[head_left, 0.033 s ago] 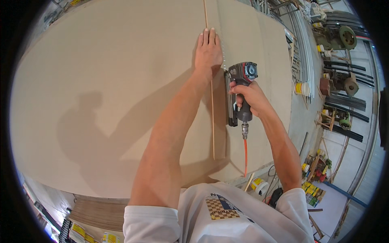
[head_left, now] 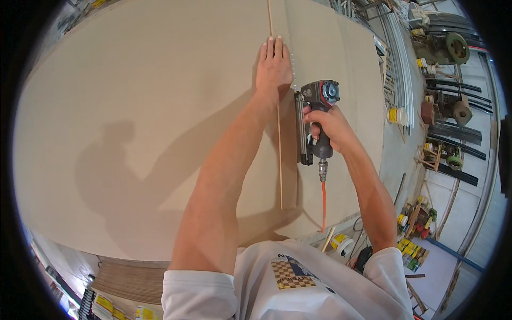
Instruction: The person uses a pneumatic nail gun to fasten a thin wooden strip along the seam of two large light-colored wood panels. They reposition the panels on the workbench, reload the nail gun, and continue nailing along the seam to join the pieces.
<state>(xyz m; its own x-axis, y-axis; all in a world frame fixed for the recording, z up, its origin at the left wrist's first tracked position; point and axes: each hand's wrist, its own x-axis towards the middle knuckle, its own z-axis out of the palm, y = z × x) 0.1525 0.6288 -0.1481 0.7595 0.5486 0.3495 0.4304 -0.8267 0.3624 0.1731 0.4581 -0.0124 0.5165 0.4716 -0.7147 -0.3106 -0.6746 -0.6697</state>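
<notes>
- Left hand [head_left: 274, 72]: fingers extended flat on the narrow strip [head_left: 288, 181].
- Right hand [head_left: 332, 127]: fingers clamped round the nail gun [head_left: 320, 96] at the strip's right edge.
- White shirt [head_left: 352, 285]: lettered, checked print [head_left: 294, 276]; bucket [head_left: 347, 247]: yellow label [head_left: 337, 241].

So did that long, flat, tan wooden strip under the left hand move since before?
No: the strip shows no shift either way; its near end sits the same against the wide, flat, beige panel.

A wide fisheye camera on the wearer's head looked steeply down, over a white short-sleeved shirt [head_left: 325, 296] at the lower edge, onto a broad, flat beige board [head_left: 192, 80], near and filling the centre, its edges bowed.
</notes>
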